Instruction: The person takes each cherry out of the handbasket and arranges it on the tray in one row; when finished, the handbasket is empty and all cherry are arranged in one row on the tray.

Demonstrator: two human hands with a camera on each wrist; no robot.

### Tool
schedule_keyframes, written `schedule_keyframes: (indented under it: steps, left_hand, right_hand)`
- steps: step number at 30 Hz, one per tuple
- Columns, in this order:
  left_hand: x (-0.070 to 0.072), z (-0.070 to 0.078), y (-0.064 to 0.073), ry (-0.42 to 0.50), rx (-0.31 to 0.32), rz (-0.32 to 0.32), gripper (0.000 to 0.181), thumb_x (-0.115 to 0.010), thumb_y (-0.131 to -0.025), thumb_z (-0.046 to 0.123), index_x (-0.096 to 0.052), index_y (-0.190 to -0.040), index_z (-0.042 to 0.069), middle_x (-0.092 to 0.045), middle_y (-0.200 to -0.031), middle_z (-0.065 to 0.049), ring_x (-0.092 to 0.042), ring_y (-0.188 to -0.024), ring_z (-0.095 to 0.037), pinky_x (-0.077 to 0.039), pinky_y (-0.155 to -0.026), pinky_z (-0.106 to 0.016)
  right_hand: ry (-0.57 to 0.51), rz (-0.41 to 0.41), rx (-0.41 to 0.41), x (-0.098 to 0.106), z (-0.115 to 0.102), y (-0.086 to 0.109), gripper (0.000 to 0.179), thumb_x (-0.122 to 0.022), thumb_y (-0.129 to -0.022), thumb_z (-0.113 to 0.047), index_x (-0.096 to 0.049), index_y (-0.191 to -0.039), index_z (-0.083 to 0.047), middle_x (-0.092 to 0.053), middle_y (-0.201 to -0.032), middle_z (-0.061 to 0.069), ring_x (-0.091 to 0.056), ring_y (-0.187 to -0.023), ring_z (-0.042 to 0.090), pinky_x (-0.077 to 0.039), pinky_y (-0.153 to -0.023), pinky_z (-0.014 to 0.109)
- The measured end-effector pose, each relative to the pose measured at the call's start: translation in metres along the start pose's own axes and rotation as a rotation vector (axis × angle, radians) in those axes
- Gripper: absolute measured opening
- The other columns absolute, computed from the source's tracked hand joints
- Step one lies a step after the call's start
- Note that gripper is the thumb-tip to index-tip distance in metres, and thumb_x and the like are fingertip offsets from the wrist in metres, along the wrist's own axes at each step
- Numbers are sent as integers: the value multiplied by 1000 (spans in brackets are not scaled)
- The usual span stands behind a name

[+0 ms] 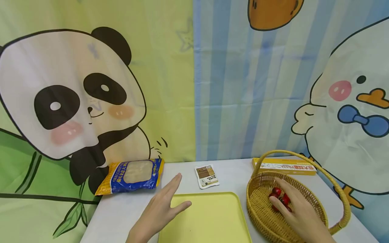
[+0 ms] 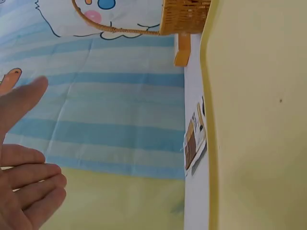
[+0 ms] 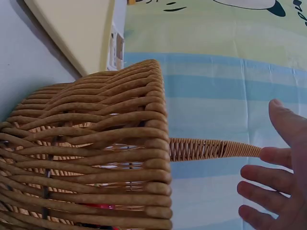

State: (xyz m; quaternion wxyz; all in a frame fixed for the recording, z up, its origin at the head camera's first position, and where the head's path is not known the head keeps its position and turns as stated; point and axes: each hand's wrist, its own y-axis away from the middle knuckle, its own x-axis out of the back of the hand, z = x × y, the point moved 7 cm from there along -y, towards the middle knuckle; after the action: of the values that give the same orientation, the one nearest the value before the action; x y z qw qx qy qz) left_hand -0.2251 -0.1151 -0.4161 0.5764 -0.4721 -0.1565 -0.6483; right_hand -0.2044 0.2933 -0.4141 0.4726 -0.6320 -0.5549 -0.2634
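Note:
My left hand (image 1: 161, 209) hovers over the left side of a yellow tray (image 1: 209, 219), fingers extended and thumb apart, holding nothing. In the left wrist view its fingers (image 2: 38, 191) are relaxed beside the tray. Above the wicker basket (image 1: 255, 212) is my right hand (image 1: 299, 211), thumb and fingers spread around nothing. Several shiny red cherry-like fruits (image 1: 276, 191) lie inside the basket, partly covered by that hand. From the right wrist view, the hand (image 3: 278, 177) stands apart from the woven rim, with the basket handle (image 3: 206, 149) behind the fingertips.
A blue and yellow bag of orecchiette pasta (image 1: 138, 173) lies at the back left of the white table (image 1: 182, 172). Behind the tray is a small brown and white packet (image 1: 207, 176). A yellow pasta box (image 1: 285, 166) lies behind the basket, before a cartoon-printed curtain (image 1: 243, 84).

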Motion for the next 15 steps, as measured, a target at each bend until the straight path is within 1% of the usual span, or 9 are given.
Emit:
schedule_keyframes:
  steps: [3,7,10,12,13,14,15]
  left_hand:
    - [-2,1,-6,135,6,-11,84,-72,-93,57,-41,-162,18,-41,-165,2,-43,-151,-21,-42,-119,-46]
    - [-5,3,-12,299,16,-25,79,-76,-93,49,-46,-160,21,-45,-162,7,-42,-151,-15,-39,-121,-44]
    - [-7,7,-14,373,6,-40,76,-77,-93,48,-47,-159,25,-46,-161,11,-42,-150,-11,-38,-122,-44]
    - [-10,11,-15,405,-5,-52,75,-77,-93,48,-47,-158,28,-47,-160,11,-42,-150,-11,-38,-122,-45]
    - [-11,12,-15,417,-7,-58,74,-77,-93,48,-47,-158,30,-47,-160,12,-42,-150,-12,-39,-121,-46]
    - [-13,14,-15,423,-8,-63,74,-77,-93,49,-47,-158,31,-48,-160,13,-43,-149,-12,-39,-121,-46]
    - [-14,16,-16,427,-11,-65,73,-76,-93,50,-47,-157,33,-48,-159,13,-44,-149,-13,-40,-121,-47]
  right_hand:
    - [-12,74,25,5,-3,3,65,-68,-101,-45,-47,-158,-19,-53,-152,21,-49,-136,49,-45,-94,73]
    - [-32,176,57,12,-7,9,60,-74,-99,-36,-53,-153,-22,-58,-147,18,-51,-133,45,-46,-95,69]
    - [-37,226,45,15,-7,15,57,-75,-99,-34,-56,-150,-20,-61,-144,17,-53,-130,44,-46,-94,67]
    - [-34,255,35,16,-7,19,55,-75,-98,-33,-58,-149,-19,-62,-142,16,-55,-128,43,-47,-94,64]
    - [-31,274,32,16,-7,21,54,-76,-98,-33,-59,-148,-20,-64,-141,15,-56,-127,41,-48,-99,58]
    - [-31,296,34,17,-7,23,53,-77,-97,-32,-60,-147,-20,-65,-139,14,-57,-126,40,-47,-107,49]
    - [-30,322,36,19,-7,25,53,-78,-96,-30,-62,-146,-20,-66,-138,13,-58,-125,39,-45,-112,38]
